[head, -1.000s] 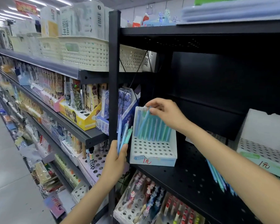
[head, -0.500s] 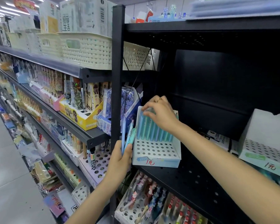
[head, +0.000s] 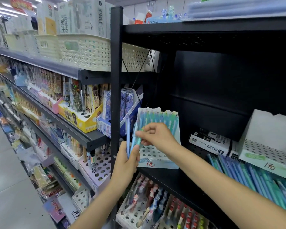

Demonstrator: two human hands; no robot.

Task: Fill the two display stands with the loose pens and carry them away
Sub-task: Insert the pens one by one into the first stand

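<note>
L hand [head: 126,162] grips pens [head: 128,138] upright; R hand [head: 155,135] pinches one, near stand [head: 157,160] w/ back row filled.

Both bare forearms reach up from below toward the black shelf post [head: 116,96]. The left hand [head: 126,162] sits right at the post, fingers curled round a few upright pens [head: 128,139]. The right hand [head: 155,134] — just right of the post — pinches one pen's top between thumb and fingertips.
</note>
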